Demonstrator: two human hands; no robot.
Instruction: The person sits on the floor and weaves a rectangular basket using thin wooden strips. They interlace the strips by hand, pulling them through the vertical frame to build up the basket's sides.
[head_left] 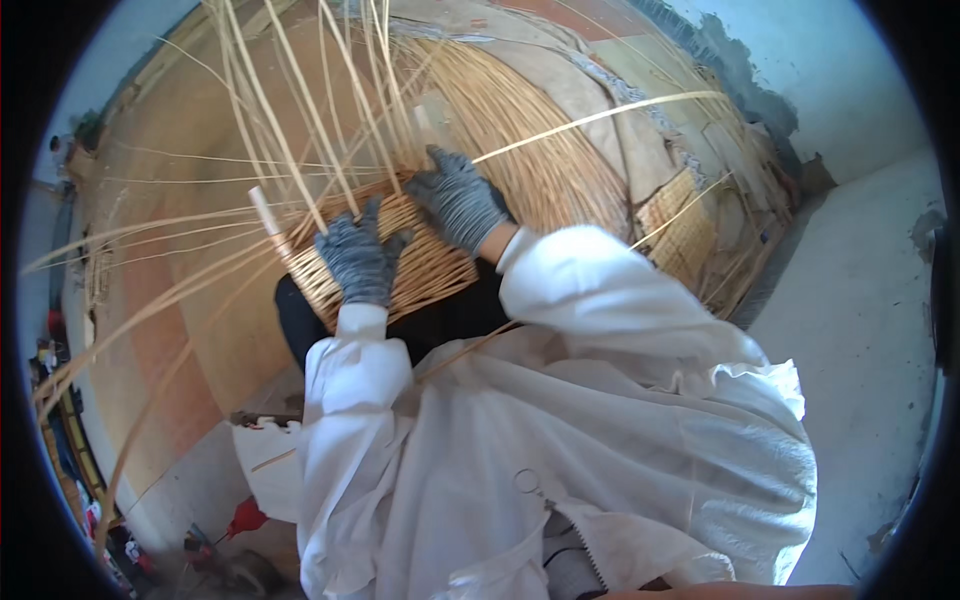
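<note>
the left hand [357, 255], in a grey glove, lies over the woven panel [435, 268] with its fingers and thumb apart; whether a strand is pinched under it, i cannot tell. the right hand [455, 200], gloved alike, is bent over the panel's upper right edge, and i cannot tell if its fingers are closed on a rod. so the panel sits directly beneath both hands, tilted across the dark-clothed lap [297, 325], its tight brown weave showing between and below them.

a thicker pale stick [264, 210] juts up at the panel's left corner. long pale rods [300, 110] fan from the upper edge, some upward, others out to the left, and one light strip [600, 120] runs rightward from beside the right hand. white sleeves [365, 375] reach back to a loose white garment [590, 430].

farther out, a thick spread of slender rods [520, 125] lies on the brown floor [170, 240], beside crumpled greyish sheeting [595, 85] and a woven mat piece [675, 215]. at the right stands a pale wall [850, 260] with dark, rough patches. a small red thing [247, 518] lies at lower left.
</note>
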